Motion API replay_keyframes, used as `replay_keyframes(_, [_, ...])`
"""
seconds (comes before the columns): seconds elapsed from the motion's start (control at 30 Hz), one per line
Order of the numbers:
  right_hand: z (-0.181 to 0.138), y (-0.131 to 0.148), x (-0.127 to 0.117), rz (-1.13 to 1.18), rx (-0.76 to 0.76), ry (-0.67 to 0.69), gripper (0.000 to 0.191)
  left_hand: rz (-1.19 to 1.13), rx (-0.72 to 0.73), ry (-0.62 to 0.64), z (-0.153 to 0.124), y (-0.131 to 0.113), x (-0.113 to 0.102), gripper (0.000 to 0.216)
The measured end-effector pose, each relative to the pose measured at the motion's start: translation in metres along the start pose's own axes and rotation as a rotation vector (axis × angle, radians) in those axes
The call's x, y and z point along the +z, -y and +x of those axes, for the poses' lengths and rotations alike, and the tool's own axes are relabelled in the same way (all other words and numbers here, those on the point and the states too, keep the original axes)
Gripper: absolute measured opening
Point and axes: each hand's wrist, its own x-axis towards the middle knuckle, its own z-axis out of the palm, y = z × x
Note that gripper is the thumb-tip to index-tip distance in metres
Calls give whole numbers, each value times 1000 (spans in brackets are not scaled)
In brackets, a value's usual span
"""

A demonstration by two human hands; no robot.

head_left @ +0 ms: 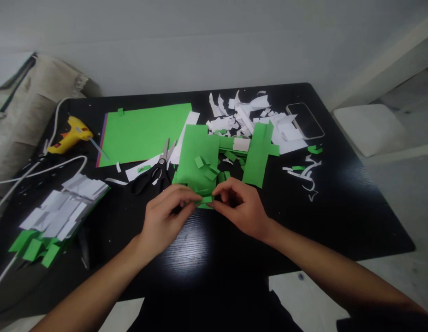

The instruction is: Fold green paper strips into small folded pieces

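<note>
Between my two hands is a small green paper strip (206, 199), pinched at its left end by the fingertips of my left hand (170, 210). My right hand (240, 205) pinches the strip's right end, thumb and forefinger together. Just beyond the fingers lies a larger green paper piece (196, 147) with several small folded green bits (210, 173) on and beside it. Black-handled scissors (161, 163) rest to the left, blades slightly apart and pointing away. A long green paper piece (257, 157) lies to the right.
A yellow glue gun (72, 134) with white cables lies at the left. Nearer stands a layered white-and-green paper piece (63, 207). Green sheets (145, 131) lie at the back, beside white paper scraps (243, 113) and a phone (306, 121). Curled scraps (306, 173) lie right.
</note>
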Motion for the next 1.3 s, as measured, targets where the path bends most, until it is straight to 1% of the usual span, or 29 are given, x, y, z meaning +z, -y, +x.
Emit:
replay_keyframes(0.07, [-1, -1, 1, 44, 37, 36, 13, 12, 46, -8, -1, 0, -1, 19])
replay_keyframes(0.2, [-2, 0, 2, 108, 37, 46, 13, 22, 101, -23, -2, 0, -3, 23])
replay_keyframes(0.33, [0, 1, 1, 86, 20, 56, 10, 49, 106, -30, -1, -1, -3, 21])
replay_keyframes(0.47, [0, 2, 0, 70, 29, 67, 8, 85, 134, -66, 0, -2, -2, 21])
replay_keyframes(0.57, [-1, 3, 0, 106, 92, 89, 9, 74, 151, -49, -1, -2, -2, 21])
replay_keyframes(0.7, [-3, 3, 1, 246, 185, 144, 14, 46, 169, -13, -2, -2, -2, 24])
replay_keyframes(0.8, [-3, 4, 1, 298, 209, 137, 16, 37, 158, -19, -1, -3, -2, 25])
replay_keyframes(1.0, [-2, 5, 1, 196, 137, 87, 17, 103, 135, -92, -1, -5, -2, 23])
replay_keyframes(1.17, [-3, 5, 2, 220, 121, 83, 18, 49, 138, -64, 0, -5, -2, 22])
replay_keyframes(1.3, [-3, 2, 2, 229, 69, 64, 15, 36, 124, -48, -1, -6, -1, 20])
